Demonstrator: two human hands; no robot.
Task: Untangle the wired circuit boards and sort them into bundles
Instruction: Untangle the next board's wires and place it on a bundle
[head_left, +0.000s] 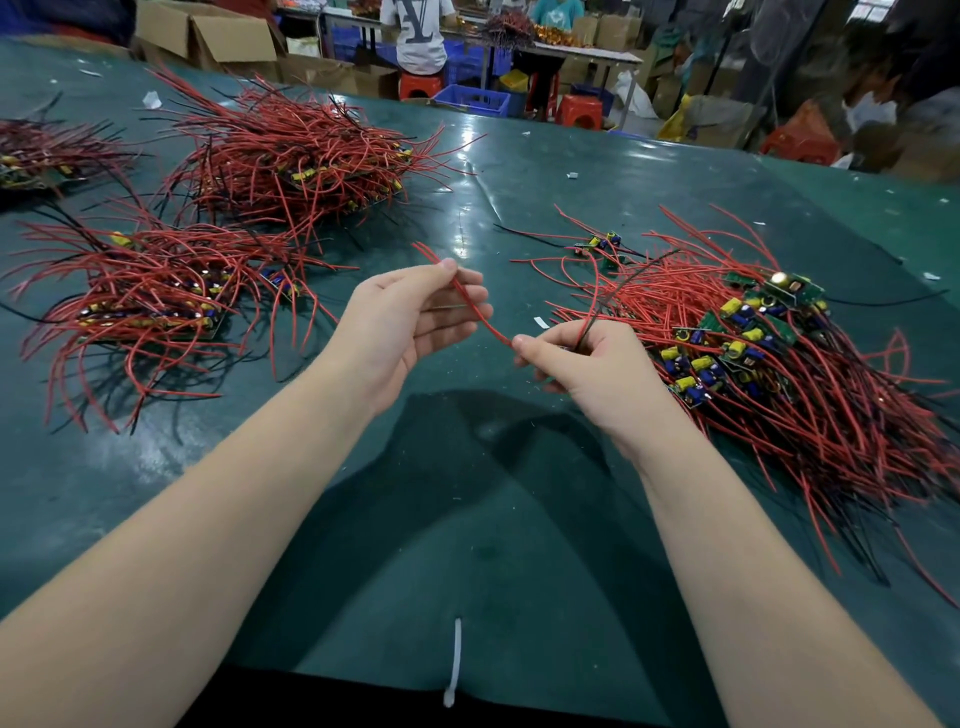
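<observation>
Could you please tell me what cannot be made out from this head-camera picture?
- Whether the right hand holds a board: its fingers hide the red wire end.
- The left pile: cut off by the frame edge.
- Board markings in the right pile: too small.

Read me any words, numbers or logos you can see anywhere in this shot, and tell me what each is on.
"LV"-style large grey monogram, partly cut off: on the back of the white T-shirt of the person seated in the background.
Circuit boards and their components: any markings too small to read.
Cardboard boxes: no legible print.
</observation>
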